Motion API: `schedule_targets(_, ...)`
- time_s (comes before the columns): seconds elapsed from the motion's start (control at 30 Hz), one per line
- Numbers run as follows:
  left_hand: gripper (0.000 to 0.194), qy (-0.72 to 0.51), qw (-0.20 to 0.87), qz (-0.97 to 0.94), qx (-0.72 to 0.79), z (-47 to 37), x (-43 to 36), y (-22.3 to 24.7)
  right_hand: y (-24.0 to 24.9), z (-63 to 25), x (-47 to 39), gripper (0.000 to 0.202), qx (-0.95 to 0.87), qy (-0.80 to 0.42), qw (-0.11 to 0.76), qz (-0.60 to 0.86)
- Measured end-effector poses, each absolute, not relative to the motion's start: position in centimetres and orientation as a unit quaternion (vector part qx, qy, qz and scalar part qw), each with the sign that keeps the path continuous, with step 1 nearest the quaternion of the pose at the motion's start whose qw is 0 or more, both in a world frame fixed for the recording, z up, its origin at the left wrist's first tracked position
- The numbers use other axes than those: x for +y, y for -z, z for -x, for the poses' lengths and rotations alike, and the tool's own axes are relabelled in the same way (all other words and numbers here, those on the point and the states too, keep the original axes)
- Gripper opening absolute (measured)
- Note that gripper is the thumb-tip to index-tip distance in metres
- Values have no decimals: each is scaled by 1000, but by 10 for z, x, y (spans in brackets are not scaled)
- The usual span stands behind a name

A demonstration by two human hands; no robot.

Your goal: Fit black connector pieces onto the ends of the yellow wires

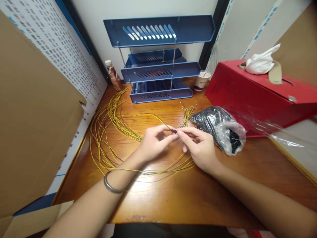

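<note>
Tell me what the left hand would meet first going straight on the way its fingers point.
Probably the bare right hand: its fingertips sit directly ahead, though whether they touch the left hand is unclear.

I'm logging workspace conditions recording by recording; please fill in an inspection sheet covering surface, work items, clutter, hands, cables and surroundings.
Surface: glossy brown tabletop, glare near the front.
Work items: looped yellow and dark wires; a small dark piece, details too small to tell; a clear bag showing black pieces.
Clutter: bottle left of the blue rack; paper cup to its right.
Hands: left hand and right hand meet, fingers pinching the small dark piece.
Cables: besides the wires, nothing seen.
Surroundings: cardboard at left; red box at right with crumpled white material on top.
</note>
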State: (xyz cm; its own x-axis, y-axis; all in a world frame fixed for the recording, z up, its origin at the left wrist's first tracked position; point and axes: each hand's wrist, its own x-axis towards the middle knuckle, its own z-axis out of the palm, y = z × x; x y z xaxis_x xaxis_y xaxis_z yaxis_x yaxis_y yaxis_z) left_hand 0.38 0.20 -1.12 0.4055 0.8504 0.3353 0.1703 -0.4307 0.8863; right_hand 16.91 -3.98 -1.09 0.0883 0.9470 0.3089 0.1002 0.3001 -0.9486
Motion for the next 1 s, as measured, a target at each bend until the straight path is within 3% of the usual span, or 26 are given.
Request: schedule_targets(1.0, 18, -414, 390, -744, 350, -3, 3, 13, 6, -170, -38, 23, -529, -403, 565, 488)
